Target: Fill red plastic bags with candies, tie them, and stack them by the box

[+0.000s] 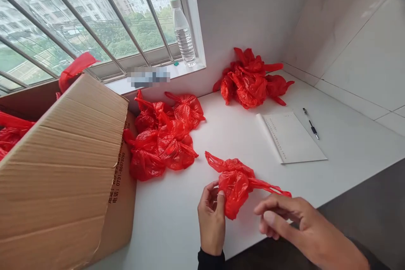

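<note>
A crumpled red plastic bag [234, 187] stands at the front of the white table, its handles sticking out to the upper left and to the right. My left hand [213, 215] grips the bag's left side, thumb in front and fingers behind. Just right of the bag, my right hand [294, 223] hovers with curved fingers and the thumb apart from them, holding nothing visible. One bag handle stretches behind its index finger; whether they touch is hidden. What the bag contains cannot be made out.
Several red bags [164, 135] lie beside an open cardboard box [60, 168], which holds more red plastic. Another red pile [249, 80] sits against the wall. Right of it are a notepad [292, 137] and a pen [311, 123]. A water bottle [184, 38] stands on the windowsill.
</note>
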### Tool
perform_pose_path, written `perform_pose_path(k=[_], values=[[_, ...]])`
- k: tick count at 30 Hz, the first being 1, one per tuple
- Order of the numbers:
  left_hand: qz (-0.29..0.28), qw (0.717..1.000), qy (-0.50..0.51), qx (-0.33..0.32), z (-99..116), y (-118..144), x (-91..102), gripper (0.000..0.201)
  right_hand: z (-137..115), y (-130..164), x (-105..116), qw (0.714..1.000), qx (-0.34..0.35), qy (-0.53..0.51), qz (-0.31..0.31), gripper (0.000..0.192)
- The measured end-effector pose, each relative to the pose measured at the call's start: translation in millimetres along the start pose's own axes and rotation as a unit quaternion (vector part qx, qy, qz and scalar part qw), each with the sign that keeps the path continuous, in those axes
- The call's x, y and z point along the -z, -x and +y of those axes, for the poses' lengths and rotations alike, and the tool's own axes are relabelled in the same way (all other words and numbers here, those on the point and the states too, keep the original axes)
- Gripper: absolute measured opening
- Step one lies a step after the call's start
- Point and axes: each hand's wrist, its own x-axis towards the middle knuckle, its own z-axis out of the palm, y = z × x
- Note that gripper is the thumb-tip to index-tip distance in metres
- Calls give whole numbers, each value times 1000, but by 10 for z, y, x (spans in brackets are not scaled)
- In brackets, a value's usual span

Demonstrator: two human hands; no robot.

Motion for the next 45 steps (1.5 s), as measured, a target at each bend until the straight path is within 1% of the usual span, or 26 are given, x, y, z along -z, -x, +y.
perform_pose_path(k=[2,3,4,5,6,8,9,11,12,14,17,19,21,24,26,28,30,32,34,36,38,39,40,42,43,45], values=[[43,998,-46,-29,0,75,55,41,-63,-2,182,994,44,18,97,30],[66,994,-68,-47,5,117,56,40,-69,-64,246,985,72,58,149,27],[83,991,-86,-65,9,160,37,38,-58,-157,281,974,92,109,177,23],[90,986,-106,-89,11,199,1,37,-31,-272,287,965,113,161,177,21],[87,979,-137,-124,6,233,-49,38,8,-396,266,956,138,210,152,23],[74,952,-216,-204,-27,274,-155,38,98,-624,173,938,186,274,104,34],[71,935,-253,-239,-56,279,-193,32,139,-710,121,932,200,291,87,37],[78,910,-296,-280,-126,262,-200,15,198,-806,53,929,202,298,81,31],[87,908,-296,-282,-161,246,-163,12,215,-817,49,931,197,293,88,24],[115,909,-289,-278,-216,212,-13,13,235,-785,102,937,181,271,124,15],[185,906,-278,-260,-226,202,266,8,269,-684,241,940,132,239,206,16],[215,905,-272,-245,-180,240,355,10,298,-633,282,935,123,238,233,15],[201,907,-269,-254,-110,296,306,23,311,-612,245,927,156,255,226,17],[124,898,-282,-315,-21,332,70,43,274,-632,115,913,226,293,174,35],[98,891,-294,-332,-1,292,-46,38,237,-655,64,909,245,305,142,27],[107,896,-292,-316,-4,227,-41,20,222,-657,87,916,238,287,147,15],[132,907,-275,-291,0,178,74,9,243,-626,173,926,214,240,197,11],[165,918,-252,-259,31,175,221,11,287,-569,269,937,176,181,243,11],[194,925,-226,-234,91,212,308,15,319,-502,319,945,151,135,257,13],[198,929,-209,-231,170,262,291,22,310,-447,302,948,155,124,250,20],[172,929,-207,-256,249,295,200,42,254,-416,246,943,176,147,241,33],[158,927,-207,-269,285,302,151,44,216,-412,221,940,185,161,236,35],[149,927,-206,-276,317,302,113,39,179,-415,208,939,191,170,231,32],[158,931,-193,-268,367,294,94,15,122,-435,226,939,192,158,236,22],[174,935,-180,-252,385,291,115,12,108,-446,254,940,187,140,248,22],[204,942,-152,-220,414,295,195,19,107,-452,322,941,172,98,276,26]])
